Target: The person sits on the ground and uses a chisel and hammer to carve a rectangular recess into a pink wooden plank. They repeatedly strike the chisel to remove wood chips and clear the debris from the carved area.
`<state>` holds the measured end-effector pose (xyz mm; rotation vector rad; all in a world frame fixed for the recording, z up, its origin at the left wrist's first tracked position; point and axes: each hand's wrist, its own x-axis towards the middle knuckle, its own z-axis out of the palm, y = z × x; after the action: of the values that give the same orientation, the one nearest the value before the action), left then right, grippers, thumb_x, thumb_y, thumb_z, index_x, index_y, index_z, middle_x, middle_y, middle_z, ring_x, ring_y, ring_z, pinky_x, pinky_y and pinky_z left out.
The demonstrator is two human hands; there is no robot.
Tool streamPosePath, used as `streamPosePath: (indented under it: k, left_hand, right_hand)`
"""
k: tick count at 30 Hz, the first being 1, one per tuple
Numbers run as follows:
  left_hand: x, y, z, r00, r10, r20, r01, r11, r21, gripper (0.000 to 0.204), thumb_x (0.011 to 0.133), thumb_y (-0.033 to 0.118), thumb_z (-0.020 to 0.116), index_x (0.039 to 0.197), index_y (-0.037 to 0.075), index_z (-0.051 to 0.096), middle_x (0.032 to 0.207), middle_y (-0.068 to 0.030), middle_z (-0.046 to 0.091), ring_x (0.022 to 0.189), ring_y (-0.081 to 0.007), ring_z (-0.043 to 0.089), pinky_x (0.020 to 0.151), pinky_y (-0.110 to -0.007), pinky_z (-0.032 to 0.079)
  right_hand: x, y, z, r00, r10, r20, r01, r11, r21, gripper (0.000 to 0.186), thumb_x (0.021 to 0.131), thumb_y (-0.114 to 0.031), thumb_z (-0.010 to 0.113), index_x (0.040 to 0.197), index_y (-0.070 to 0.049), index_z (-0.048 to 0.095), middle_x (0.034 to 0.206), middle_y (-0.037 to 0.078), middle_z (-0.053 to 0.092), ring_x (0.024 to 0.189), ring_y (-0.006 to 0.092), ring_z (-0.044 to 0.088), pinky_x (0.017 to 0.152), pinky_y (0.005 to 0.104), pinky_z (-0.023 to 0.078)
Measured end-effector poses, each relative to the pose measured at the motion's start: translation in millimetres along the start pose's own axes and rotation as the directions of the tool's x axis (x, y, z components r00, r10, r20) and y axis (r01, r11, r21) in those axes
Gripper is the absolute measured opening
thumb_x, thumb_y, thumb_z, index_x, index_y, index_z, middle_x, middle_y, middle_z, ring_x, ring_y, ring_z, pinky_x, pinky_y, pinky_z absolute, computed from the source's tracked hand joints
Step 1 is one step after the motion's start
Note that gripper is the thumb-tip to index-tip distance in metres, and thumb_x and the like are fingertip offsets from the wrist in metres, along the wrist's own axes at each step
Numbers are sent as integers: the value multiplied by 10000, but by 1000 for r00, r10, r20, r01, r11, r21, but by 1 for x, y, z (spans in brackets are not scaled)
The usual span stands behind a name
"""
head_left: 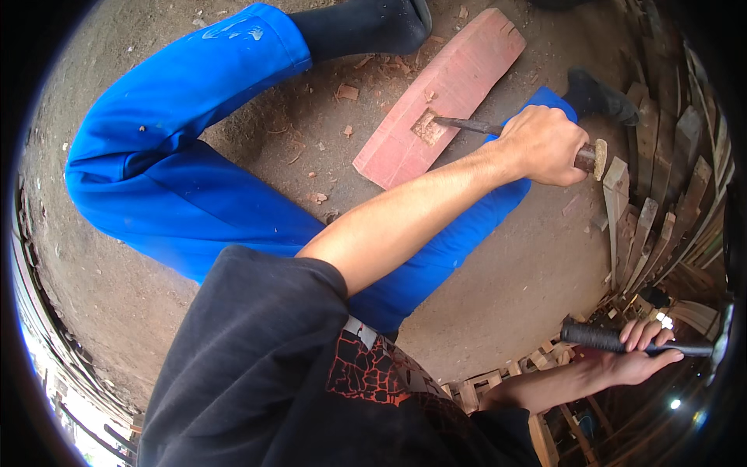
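Note:
My left hand [547, 145] is wrapped round the handle of a chisel [476, 125]. The blade slants down to the left, its tip at a roughly square recess [428, 128] cut in a reddish wooden block [459, 78]. That block lies on the ground between my legs. Off to the lower right, away from the block, my right hand [642, 354] grips a hammer [595, 336] by its black handle. Only part of the hammer's head shows at the picture's dark rim.
Wood chips [348, 92] are scattered on the dirt floor [498, 311] round the block. My legs in blue trousers [179, 171] and dark boots [358, 29] flank it. Several wood offcuts [646, 226] stand and lie at the right.

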<state>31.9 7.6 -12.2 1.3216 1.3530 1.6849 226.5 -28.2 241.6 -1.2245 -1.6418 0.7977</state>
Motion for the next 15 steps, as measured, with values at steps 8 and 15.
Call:
streamPosePath:
  k: [8,15]
  left_hand:
    - [2,-7,-2,999,-26,-45,28,999,38,191,760,239,663,827,61,678,774,-214,685,748,-413,680,697,-518,544]
    - [6,3,-12,999,-51,7,51,999,-16,191,764,242,655,821,62,680,818,-216,691,783,-413,681,707,-523,543]
  right_hand:
    - [-28,20,37,744,651,150,-579,740,-343,462,1053,-515,418,809,-124,452,518,-31,361,352,77,330,320,241,303]
    - [41,-14,15,963,268,24,-263,956,-126,441,1034,-536,459,834,-143,445,581,-52,345,406,33,328,336,200,266]
